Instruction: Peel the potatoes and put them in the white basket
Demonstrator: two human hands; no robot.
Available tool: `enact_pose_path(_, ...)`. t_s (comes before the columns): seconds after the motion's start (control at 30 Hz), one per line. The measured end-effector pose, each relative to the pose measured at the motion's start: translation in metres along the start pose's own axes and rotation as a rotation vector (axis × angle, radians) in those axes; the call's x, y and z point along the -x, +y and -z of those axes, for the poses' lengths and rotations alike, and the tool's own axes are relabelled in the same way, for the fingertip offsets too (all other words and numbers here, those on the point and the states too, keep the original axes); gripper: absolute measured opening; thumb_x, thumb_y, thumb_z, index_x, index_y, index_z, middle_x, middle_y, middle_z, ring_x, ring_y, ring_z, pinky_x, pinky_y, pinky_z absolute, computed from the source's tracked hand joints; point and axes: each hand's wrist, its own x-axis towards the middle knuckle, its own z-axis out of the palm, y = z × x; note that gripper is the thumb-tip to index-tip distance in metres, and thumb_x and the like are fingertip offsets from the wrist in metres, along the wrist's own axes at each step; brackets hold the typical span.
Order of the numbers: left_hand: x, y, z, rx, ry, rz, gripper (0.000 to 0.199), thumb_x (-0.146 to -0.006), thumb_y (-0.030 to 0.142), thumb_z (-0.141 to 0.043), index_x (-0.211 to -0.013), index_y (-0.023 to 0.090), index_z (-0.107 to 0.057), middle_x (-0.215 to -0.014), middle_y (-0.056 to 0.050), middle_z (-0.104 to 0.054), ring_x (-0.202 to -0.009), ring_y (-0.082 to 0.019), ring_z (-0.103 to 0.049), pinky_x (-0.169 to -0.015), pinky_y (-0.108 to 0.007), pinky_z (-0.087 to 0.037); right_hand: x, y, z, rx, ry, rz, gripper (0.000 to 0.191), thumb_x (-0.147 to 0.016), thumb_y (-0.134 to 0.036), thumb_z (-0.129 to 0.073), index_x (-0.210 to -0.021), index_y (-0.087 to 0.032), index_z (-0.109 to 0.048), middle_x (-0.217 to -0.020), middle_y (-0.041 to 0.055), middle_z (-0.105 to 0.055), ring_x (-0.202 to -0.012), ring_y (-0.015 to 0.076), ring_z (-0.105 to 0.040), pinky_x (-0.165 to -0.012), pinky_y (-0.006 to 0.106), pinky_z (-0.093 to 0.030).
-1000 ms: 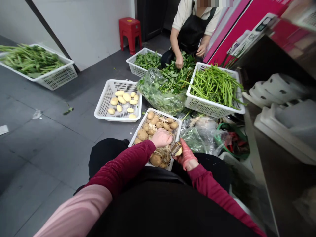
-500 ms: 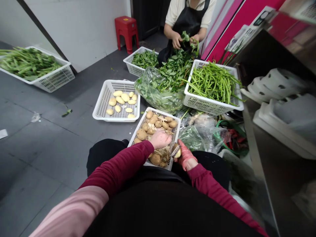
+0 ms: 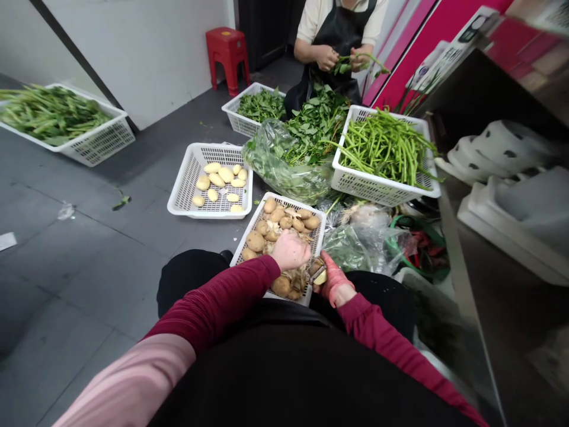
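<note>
Over the basket of unpeeled potatoes (image 3: 255, 241), my left hand (image 3: 291, 251) is closed in a fist around a peeler (image 3: 315, 268). Its handle is hidden in my fingers, and its metal head lies against a partly peeled potato (image 3: 320, 277). My right hand (image 3: 334, 279), in a reddish glove, grips that potato at the basket's right edge. Pale flesh shows on one side of it, brown skin on the rest. Loose peelings (image 3: 297, 276) lie among the brown potatoes beneath my left hand.
A white basket (image 3: 178, 198) of peeled potatoes stands ahead to the left. Beyond are a plastic bag of leafy greens (image 3: 293, 172) and a basket of green stems (image 3: 386, 151). A co-worker (image 3: 340, 41) handles greens near a red stool (image 3: 226, 53). Shelving (image 3: 471, 320) lines the right.
The peeler has shifted slightly on the potato, its head turned differently. My left hand has moved a little to the right. The co-worker's hands now hold a long green stem.
</note>
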Motion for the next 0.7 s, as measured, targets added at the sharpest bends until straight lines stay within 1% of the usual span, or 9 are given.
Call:
enact_pose_path(0.07,0.001,-0.009,-0.004,-0.002,-0.018,0.000,0.039,-0.090,0.028,-0.039,-0.065,0.015,-0.067,-0.067,-0.009,-0.066,-0.070,-0.020,-0.056,-0.071,-0.039,-0.032,0.002,0.001,0.001,0.003,0.061,-0.071,0.028,-0.079,-0.048,-0.066,-0.083,-0.021,-0.060,-0.047,-0.0030,-0.062,-0.038,0.0162,-0.056,-0.037,0.025,-0.038)
enact_pose_path(0.1,0.001,-0.017,-0.005,-0.015,-0.048,0.018,0.038,-0.090,0.027,-0.039,-0.066,0.015,-0.067,-0.067,-0.009,-0.066,-0.070,-0.021,-0.056,-0.071,-0.039,-0.033,0.003,0.001,0.002,0.016,0.061,-0.086,0.028,-0.078,-0.048,-0.068,-0.083,-0.021,-0.061,-0.047,-0.0029,-0.062,-0.037,0.0159,-0.055,-0.037,0.025,-0.038)
enact_pose_path(0.2,0.001,-0.039,-0.006,-0.100,-0.202,0.121,0.035,-0.087,0.018,-0.039,-0.067,0.013,-0.067,-0.062,-0.010,-0.064,-0.062,-0.020,-0.055,-0.066,-0.037,-0.032,0.006,0.003,0.007,0.074,-0.060,-0.062,0.031,-0.075,-0.048,-0.070,-0.086,-0.019,-0.062,-0.054,-0.0005,-0.066,-0.041,0.0168,-0.059,-0.039,0.026,-0.043)
enact_pose_path(0.27,-0.003,-0.045,-0.003,-0.120,-0.248,0.141,0.033,-0.085,0.014,-0.039,-0.070,0.012,-0.068,-0.061,-0.011,-0.064,-0.060,-0.020,-0.054,-0.063,-0.036,-0.031,0.006,0.005,0.011,0.094,-0.127,-0.026,0.032,-0.076,-0.048,-0.069,-0.087,-0.018,-0.063,-0.055,0.0004,-0.066,-0.042,0.0167,-0.059,-0.038,0.025,-0.042)
enact_pose_path(0.4,-0.010,-0.035,-0.002,0.043,-0.147,0.028,0.035,-0.088,0.022,-0.040,-0.068,0.014,-0.067,-0.070,-0.010,-0.068,-0.069,-0.020,-0.058,-0.069,-0.035,-0.035,0.003,0.004,0.016,0.100,-0.222,0.028,0.035,-0.081,-0.050,-0.062,-0.090,-0.016,-0.064,-0.054,0.0018,-0.066,-0.040,0.0154,-0.057,-0.033,0.022,-0.035)
enact_pose_path(0.47,-0.009,-0.035,-0.003,0.069,-0.145,0.055,0.037,-0.089,0.024,-0.040,-0.066,0.014,-0.068,-0.071,-0.010,-0.068,-0.071,-0.020,-0.059,-0.070,-0.035,-0.036,0.005,0.003,0.019,0.105,-0.295,0.044,0.036,-0.080,-0.050,-0.063,-0.089,-0.016,-0.064,-0.059,0.0040,-0.069,-0.042,0.0161,-0.059,-0.033,0.021,-0.035)
enact_pose_path(0.57,-0.008,-0.046,-0.003,-0.026,-0.227,0.159,0.036,-0.088,0.023,-0.041,-0.068,0.011,-0.069,-0.071,-0.012,-0.068,-0.068,-0.021,-0.059,-0.068,-0.035,-0.037,0.011,-0.002,0.026,0.101,-0.401,0.098,0.035,-0.075,-0.047,-0.068,-0.088,-0.015,-0.066,-0.068,0.0064,-0.072,-0.050,0.0175,-0.063,-0.037,0.022,-0.040)
enact_pose_path(0.63,-0.008,-0.050,0.002,-0.053,-0.245,0.206,0.037,-0.088,0.023,-0.040,-0.069,0.010,-0.070,-0.071,-0.013,-0.068,-0.068,-0.021,-0.060,-0.069,-0.036,-0.038,0.013,-0.006,0.027,0.074,-0.415,0.107,0.031,-0.076,-0.043,-0.068,-0.088,-0.014,-0.066,-0.070,0.0064,-0.072,-0.051,0.0176,-0.064,-0.040,0.023,-0.044)
enact_pose_path(0.7,-0.011,-0.044,0.010,-0.011,-0.192,0.189,0.039,-0.089,0.024,-0.039,-0.070,0.012,-0.070,-0.073,-0.012,-0.069,-0.071,-0.021,-0.060,-0.071,-0.036,-0.038,0.013,-0.011,0.024,0.030,-0.400,0.036,0.027,-0.083,-0.038,-0.059,-0.089,-0.013,-0.066,-0.068,0.0068,-0.071,-0.052,0.0182,-0.064,-0.045,0.026,-0.048)
